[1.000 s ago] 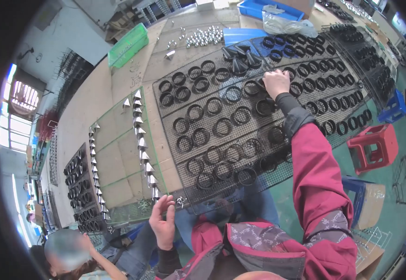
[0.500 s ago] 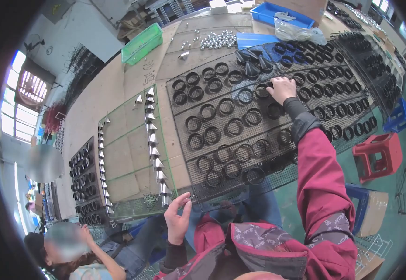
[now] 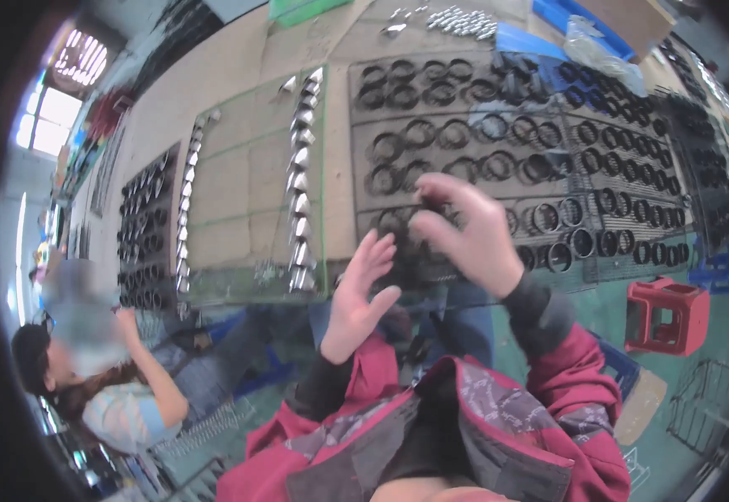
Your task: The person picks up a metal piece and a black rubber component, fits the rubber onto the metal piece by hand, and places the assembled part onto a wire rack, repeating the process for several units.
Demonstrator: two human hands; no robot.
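Observation:
Both of my hands hover over the near left part of a dark wire-mesh rack [image 3: 515,191] that carries rows of black rings [image 3: 581,243]. My left hand [image 3: 359,294] is palm up and open, fingers stretched and thumb apart, holding nothing, near the rack's front left corner. To its right, my right hand [image 3: 472,234] is bent, with thumb and fingers facing left. A dark patch shows between them, but blur hides whether it is a held ring or one on the rack behind. Dark cone-like pieces [image 3: 525,82] stand at the rack's far side.
Left of the rack lies a green-edged mesh frame [image 3: 326,167] with two columns of silver pointed pieces [image 3: 301,181]. Further left is a smaller dark rack [image 3: 148,226], with a person [image 3: 134,410] beside it. A red stool [image 3: 667,316] stands at right.
My right hand has drawn back from the rings at the rack's middle toward my left hand. My left hand has risen over the rack's front edge, fingers straighter. The view has shifted.

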